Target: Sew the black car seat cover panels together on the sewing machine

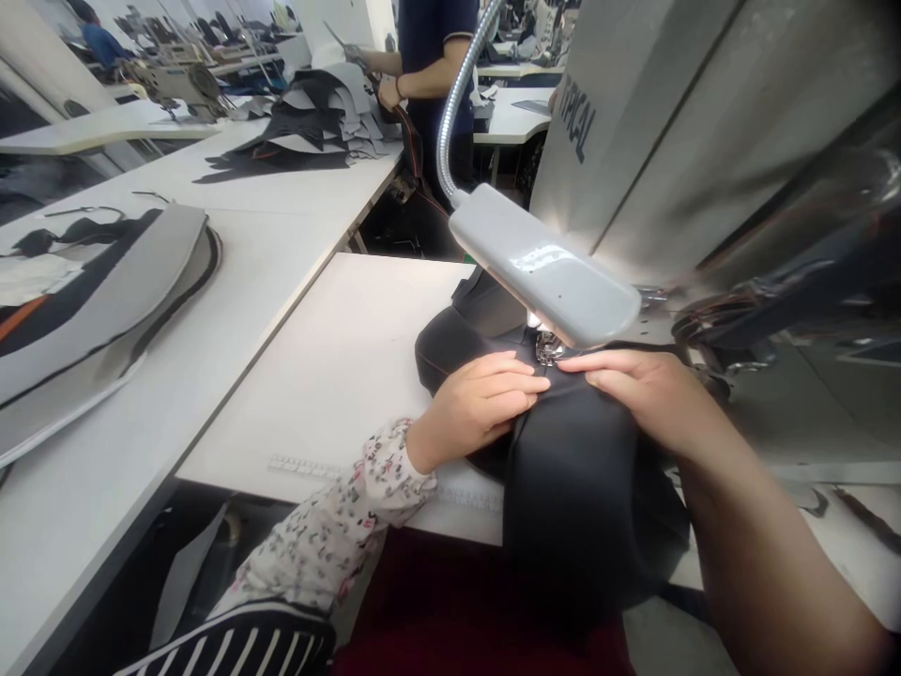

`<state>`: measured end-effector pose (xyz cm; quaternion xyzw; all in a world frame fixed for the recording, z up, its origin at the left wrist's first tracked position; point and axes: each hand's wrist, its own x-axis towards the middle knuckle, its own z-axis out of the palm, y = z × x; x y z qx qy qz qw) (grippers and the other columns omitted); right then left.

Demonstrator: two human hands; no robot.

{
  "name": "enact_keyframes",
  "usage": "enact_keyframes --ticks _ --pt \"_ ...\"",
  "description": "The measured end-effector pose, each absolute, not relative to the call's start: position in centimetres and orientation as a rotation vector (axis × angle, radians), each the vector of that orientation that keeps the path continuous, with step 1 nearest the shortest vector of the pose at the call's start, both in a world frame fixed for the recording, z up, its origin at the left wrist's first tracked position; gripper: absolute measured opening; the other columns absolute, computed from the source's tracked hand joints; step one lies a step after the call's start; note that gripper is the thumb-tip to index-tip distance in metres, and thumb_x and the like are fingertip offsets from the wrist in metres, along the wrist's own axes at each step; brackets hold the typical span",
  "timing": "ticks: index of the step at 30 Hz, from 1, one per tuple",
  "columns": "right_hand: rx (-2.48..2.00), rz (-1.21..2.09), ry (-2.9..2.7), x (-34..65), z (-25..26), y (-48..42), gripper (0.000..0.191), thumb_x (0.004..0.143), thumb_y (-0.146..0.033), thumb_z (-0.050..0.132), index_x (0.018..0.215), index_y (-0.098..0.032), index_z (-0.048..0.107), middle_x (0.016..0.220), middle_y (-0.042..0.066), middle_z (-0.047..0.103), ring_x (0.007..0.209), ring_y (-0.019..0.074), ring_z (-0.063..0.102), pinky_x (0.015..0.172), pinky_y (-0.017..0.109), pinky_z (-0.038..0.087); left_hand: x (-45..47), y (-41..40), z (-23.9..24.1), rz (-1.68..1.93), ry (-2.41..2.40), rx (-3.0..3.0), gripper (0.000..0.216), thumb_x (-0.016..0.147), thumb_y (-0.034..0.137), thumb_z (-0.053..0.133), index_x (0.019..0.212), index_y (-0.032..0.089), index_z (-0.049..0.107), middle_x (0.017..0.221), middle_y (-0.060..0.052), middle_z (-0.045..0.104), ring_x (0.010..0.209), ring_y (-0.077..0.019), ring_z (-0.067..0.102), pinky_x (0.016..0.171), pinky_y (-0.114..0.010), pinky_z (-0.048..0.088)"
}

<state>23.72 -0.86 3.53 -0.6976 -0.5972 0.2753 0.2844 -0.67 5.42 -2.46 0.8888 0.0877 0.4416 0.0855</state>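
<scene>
The lamp (545, 268) partly hides the black fabric (570, 469).

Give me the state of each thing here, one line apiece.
Black fabric: folded, under the presser foot
Left hand: fingers outstretched, resting on black fabric
Right hand: fingertips beside the presser foot
Lamp: tilted
Ruler: flat, partly covered
Cloth pile: loose, uneven

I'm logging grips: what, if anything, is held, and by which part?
Left hand and right hand touch smooth black material beside a shiny metal presser foot; whether either grips it cannot be told.
</scene>
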Motion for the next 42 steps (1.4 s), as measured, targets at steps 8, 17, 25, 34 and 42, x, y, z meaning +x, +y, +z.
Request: enact_keyframes --ticks 8,17,25,34,42 --pt "-1.835 0.735 -1.536 23.7 3.4 -0.1 0.033 0.079 -0.041 0.059 0.100 -0.036 0.084 0.119 -0.003 0.076 0.122 0.0300 0.065 0.118 0.051 0.039 -0.5 5.3 -2.2 1.315 0.307 2.605 0.014 0.103 0.016 0.057 0.100 0.017 0.071 0.122 -0.007 0.078 0.117 -0.0177 0.070 0.114 -0.042 0.055" --pt "-1.797 0.712 -1.549 24.0 2.9 0.3 0.032 0.080 -0.039 0.059 0.100 -0.034 0.084 0.117 -0.002 0.076 0.121 0.0287 0.065 0.117 0.048 0.041 -0.2 5.1 -2.4 1.356 0.345 2.552 0.014 0.101 0.014 0.058 0.102 0.017 0.072 0.120 -0.005 0.079 0.114 -0.0188 0.068 0.114 -0.044 0.054" --pt "-1.732 0.620 -1.655 24.9 2.2 1.2 0.033 0.084 -0.036 0.056 0.100 -0.030 0.083 0.114 0.000 0.077 0.119 0.0277 0.068 0.116 0.045 0.043 -0.7 4.6 -1.4 1.234 0.379 2.547 0.024 0.096 0.006 0.052 0.108 0.015 0.072 0.123 -0.007 0.077 0.117 -0.0204 0.068 0.119 -0.048 0.048" --pt "-1.428 -0.040 -1.945 21.1 -1.3 -7.4 0.031 0.092 -0.031 0.056 0.111 -0.018 0.076 0.123 0.011 0.074 0.112 0.0266 0.071 0.090 0.035 0.061 4.1 0.0 3.0 0.812 0.518 2.772 0.051 0.107 0.052 0.042 0.132 0.011 0.061 0.125 -0.017 0.068 0.117 -0.0324 0.065 0.103 -0.050 0.050" --pt "-2.057 -0.338 -1.743 36.6 -11.2 -18.5 0.042 0.094 -0.015 0.042 0.124 -0.009 0.071 0.131 0.022 0.068 0.116 0.0348 0.067 0.098 0.053 0.057 8.7 -2.6 3.2 0.309 1.036 3.047 0.053 0.105 0.050 0.050 0.125 0.001 0.060 0.086 -0.012 0.066 0.082 -0.0300 0.065 0.081 -0.044 0.043"
